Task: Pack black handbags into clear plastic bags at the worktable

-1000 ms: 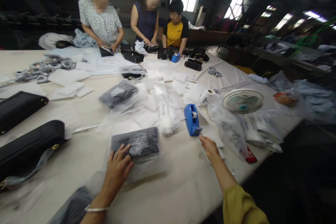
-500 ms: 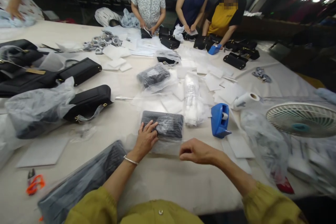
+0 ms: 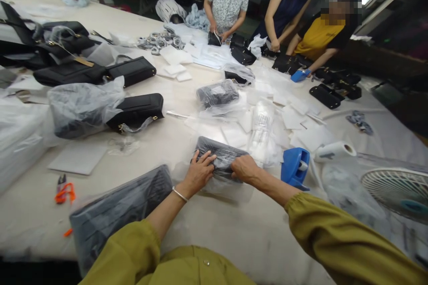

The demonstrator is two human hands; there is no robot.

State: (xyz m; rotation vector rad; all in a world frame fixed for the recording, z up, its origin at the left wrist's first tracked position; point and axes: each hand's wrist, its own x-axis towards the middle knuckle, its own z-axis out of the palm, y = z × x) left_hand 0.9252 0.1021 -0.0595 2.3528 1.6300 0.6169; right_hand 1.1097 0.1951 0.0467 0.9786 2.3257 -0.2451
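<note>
A black purse in a clear plastic bag (image 3: 221, 155) lies on the white table (image 3: 234, 236) right in front of me. My left hand (image 3: 199, 173) rests on its near left end with fingers spread and pressing down. My right hand (image 3: 244, 168) is on its near right side, fingers curled down onto the plastic; I cannot see whether anything small is pinched in them. A blue tape dispenser (image 3: 294, 168) stands just right of my right hand.
Another bagged purse (image 3: 120, 207) lies near left, orange snips (image 3: 64, 191) further left. Unbagged black purses (image 3: 135, 111) and a heap of plastic sit at left. A tape roll (image 3: 334, 151) and a small fan (image 3: 397, 191) are right. Several people work at the far edge.
My right hand came back from the tape dispenser and now sits on the bagged purse. My left hand stayed on the purse. The view swung left and down.
</note>
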